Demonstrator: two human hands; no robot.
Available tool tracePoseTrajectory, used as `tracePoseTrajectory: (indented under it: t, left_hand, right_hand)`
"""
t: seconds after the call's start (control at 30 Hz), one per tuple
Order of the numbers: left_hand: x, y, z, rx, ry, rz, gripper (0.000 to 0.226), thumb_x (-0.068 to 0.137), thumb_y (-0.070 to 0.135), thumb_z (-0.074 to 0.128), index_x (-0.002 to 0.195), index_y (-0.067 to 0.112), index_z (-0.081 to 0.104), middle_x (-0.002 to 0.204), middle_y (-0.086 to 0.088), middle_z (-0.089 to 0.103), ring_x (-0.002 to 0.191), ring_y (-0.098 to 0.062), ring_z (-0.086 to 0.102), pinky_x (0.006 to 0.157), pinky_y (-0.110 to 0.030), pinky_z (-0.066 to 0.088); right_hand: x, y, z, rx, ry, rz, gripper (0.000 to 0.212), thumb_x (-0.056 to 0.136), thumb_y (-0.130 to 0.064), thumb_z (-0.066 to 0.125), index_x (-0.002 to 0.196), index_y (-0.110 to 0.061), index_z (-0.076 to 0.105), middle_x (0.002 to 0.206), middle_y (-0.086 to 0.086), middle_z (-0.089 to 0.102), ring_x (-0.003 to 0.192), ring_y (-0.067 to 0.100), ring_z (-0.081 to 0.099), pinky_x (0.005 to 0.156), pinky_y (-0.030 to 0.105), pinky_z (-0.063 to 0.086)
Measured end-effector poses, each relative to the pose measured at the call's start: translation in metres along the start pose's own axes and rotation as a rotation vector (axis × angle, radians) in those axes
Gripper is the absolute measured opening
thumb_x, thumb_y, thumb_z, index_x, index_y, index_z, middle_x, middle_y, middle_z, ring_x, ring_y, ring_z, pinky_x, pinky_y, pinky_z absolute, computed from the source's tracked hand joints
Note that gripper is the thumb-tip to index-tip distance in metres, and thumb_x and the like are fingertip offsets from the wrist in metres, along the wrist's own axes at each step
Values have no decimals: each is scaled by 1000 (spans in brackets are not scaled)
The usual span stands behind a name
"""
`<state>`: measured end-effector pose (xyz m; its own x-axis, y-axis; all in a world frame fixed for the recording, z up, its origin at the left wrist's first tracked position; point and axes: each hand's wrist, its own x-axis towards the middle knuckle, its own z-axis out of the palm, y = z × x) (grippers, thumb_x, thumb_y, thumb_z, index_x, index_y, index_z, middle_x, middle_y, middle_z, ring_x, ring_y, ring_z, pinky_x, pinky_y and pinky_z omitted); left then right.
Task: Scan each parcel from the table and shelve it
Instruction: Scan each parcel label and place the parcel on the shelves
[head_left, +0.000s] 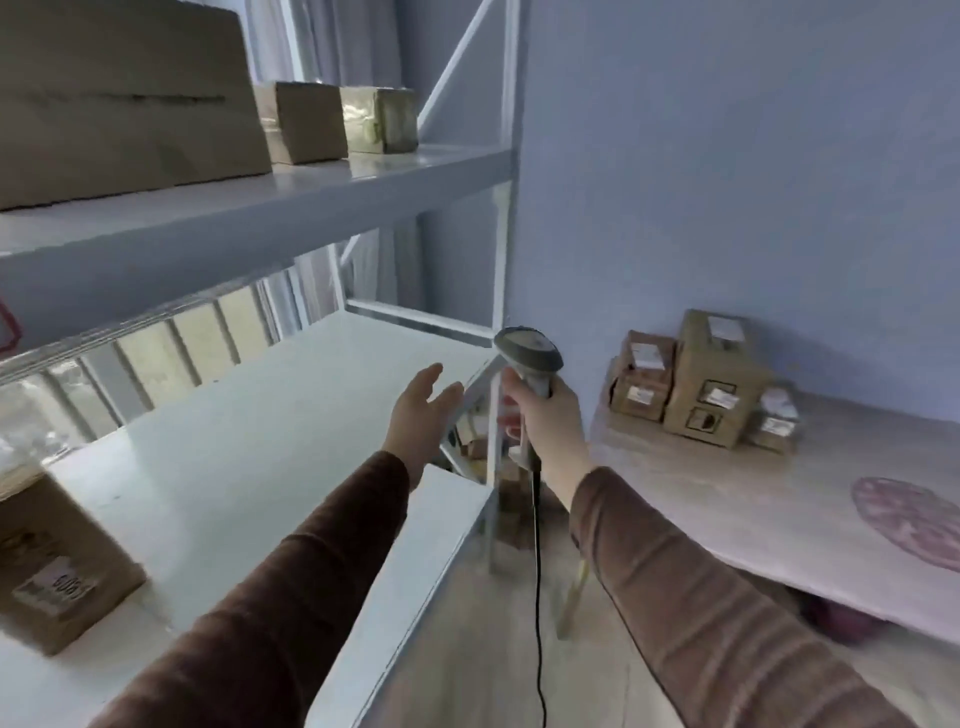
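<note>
Overhead, left of both hands: three boxes on upper shelf (311, 182). Lower shelf (249, 447), under left hand (423, 415): one parcel (57, 561) well left of it. Left hand wide, fingers straight, holding nothing. Right hand (545, 421) gripping corded scanner (530, 358), head up. Parcels on table (727, 499), right of right hand: about six, stacked (701, 384), apart from both hands.

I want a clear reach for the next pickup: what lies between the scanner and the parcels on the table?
Head view: only bare tabletop and wall lie between the scanner in the right hand and the parcels.
</note>
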<state>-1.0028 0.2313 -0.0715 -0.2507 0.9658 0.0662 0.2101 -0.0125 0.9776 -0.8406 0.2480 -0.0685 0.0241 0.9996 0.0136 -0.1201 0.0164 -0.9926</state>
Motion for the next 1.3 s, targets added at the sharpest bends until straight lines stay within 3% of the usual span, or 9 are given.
tracePoseTrajectory:
  t: [0.17, 0.27, 0.37, 0.57, 0.7, 0.83, 0.97, 1.1, 1.3]
  left_hand:
    - [25, 17, 135, -27, -201, 8, 48, 103, 24, 61, 150, 19, 52, 148, -4, 56, 133, -19, 53, 109, -34, 42]
    - [40, 25, 226, -20, -279, 9, 48, 103, 26, 61, 150, 16, 51, 148, -5, 56, 135, -20, 51, 113, -38, 41]
    - [54, 34, 322, -39, -366, -13, 45, 103, 26, 60, 147, 17, 53, 148, -1, 57, 128, -16, 54, 101, -31, 46]
    - [75, 49, 492, -24, -478, -76, 50, 106, 28, 55, 153, 17, 48, 153, -4, 52, 136, -19, 49, 103, -30, 36]
    - [85, 48, 575, -14, -525, -135, 50, 107, 26, 52, 155, 15, 45, 153, -4, 51, 130, -15, 49, 101, -28, 35]
    - [101, 34, 639, 0, -546, -176, 44, 107, 19, 53, 150, 11, 50, 148, -5, 56, 115, -10, 53, 100, -27, 38]
    - [128, 13, 693, 3, -535, -248, 50, 107, 19, 53, 155, 10, 44, 153, -8, 53, 138, -23, 51, 117, -35, 38]
    - [161, -8, 742, 16, -473, -274, 55, 106, 20, 51, 159, 13, 37, 158, -6, 47, 143, -25, 46, 122, -44, 35]
    - [207, -40, 801, 152, -355, -259, 65, 106, 23, 48, 164, 13, 21, 169, -10, 24, 155, -27, 23, 127, -45, 21]
  right_hand:
    - [34, -9, -125, -39, 162, 4, 42, 91, -49, 73, 111, -12, 68, 80, 11, 72, 62, 22, 65, 60, 34, 49]
    - [60, -9, -209, -56, 273, -28, 30, 92, -45, 74, 103, -17, 69, 62, -3, 59, 51, 13, 53, 50, 28, 42]
    - [90, -7, -300, -49, 345, -34, 23, 92, -42, 75, 101, -22, 68, 58, -3, 51, 45, 14, 46, 43, 25, 37]
    - [148, -3, -455, -104, 431, 23, 39, 82, -53, 78, 85, -17, 64, 53, -3, 52, 40, 14, 46, 41, 23, 36]
    - [185, 9, -534, -199, 505, 28, 26, 85, -42, 79, 82, -20, 65, 54, -5, 55, 40, 12, 49, 47, 29, 38]
    - [220, 21, -588, -271, 592, 20, 18, 84, -43, 78, 91, -31, 67, 68, -19, 70, 58, -2, 62, 59, 29, 42]
    - [261, 40, -624, -298, 606, 53, 17, 86, -36, 78, 94, -29, 64, 83, -8, 71, 77, 15, 66, 63, 32, 45]
    - [306, 63, -647, -258, 612, 101, 19, 89, -26, 78, 100, -29, 62, 87, -4, 70, 76, 15, 64, 66, 31, 47]
    - [364, 106, -668, -167, 614, 229, 14, 92, -30, 74, 97, -20, 65, 94, 10, 76, 89, 30, 74, 79, 46, 56]
